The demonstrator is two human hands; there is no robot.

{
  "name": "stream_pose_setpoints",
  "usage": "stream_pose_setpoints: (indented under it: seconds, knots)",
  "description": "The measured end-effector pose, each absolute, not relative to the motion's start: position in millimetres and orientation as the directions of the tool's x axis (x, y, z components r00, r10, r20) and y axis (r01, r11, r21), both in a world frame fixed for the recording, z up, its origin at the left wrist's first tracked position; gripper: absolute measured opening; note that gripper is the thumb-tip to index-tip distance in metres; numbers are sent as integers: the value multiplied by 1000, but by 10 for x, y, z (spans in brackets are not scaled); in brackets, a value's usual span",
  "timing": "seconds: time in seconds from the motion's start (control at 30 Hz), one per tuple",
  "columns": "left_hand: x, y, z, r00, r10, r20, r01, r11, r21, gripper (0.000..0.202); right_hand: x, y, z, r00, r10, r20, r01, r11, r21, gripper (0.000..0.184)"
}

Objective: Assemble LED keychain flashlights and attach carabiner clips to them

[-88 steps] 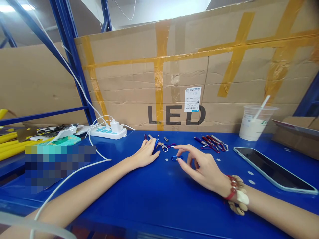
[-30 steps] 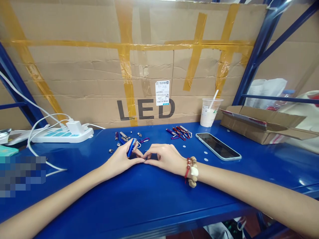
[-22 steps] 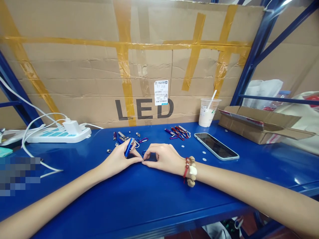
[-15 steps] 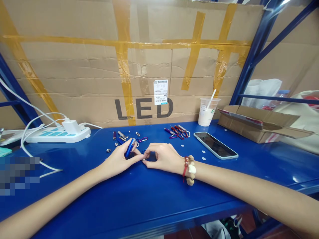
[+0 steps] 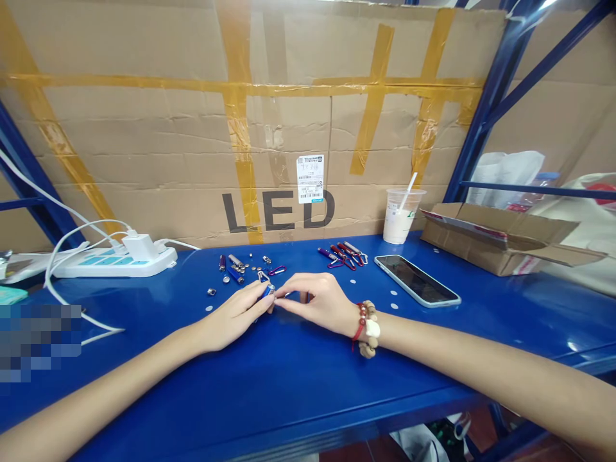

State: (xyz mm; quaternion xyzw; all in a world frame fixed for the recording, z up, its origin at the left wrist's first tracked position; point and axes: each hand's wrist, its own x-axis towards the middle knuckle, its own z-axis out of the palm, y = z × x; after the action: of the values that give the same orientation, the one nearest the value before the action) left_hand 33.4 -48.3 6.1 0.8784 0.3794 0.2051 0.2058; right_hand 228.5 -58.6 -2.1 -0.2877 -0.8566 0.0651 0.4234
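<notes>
Glossy blue shelf (image 5: 298,385), creased cardboard (image 5: 158,147)

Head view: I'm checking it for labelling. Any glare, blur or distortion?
Head view: wide-angle stretch tilts the shelf post at right; light glints on the blue shelf; a pixelated patch covers lower left; left hand and right hand look sharp.

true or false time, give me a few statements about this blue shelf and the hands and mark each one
1. The left hand and right hand meet fingertip to fingertip at the blue flashlight. True.
2. The beaded bracelet is on the left wrist. False: it is on the right wrist.
3. The phone lies flat on the blue shelf, to the right of the right hand. True.
4. The cup stands on the power strip. False: it stands on the shelf by the cardboard, far from the strip.
5. Nothing is plugged into the power strip. False: a white charger sits in it.
</notes>
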Motion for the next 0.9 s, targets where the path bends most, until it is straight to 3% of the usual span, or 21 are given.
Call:
stream_pose_setpoints:
  seconds: [0.2, 0.9]
  knots:
    - [331, -452, 42, 660, 718, 220, 548, -661, 513, 38, 2284, -607, -20, -358, 574, 737, 489, 787, -375, 22]
    - [339, -446, 32, 719, 643, 264, 500, -742, 447, 32, 2263, -570, -28, -422, 519, 743, 328, 852, -408, 14]
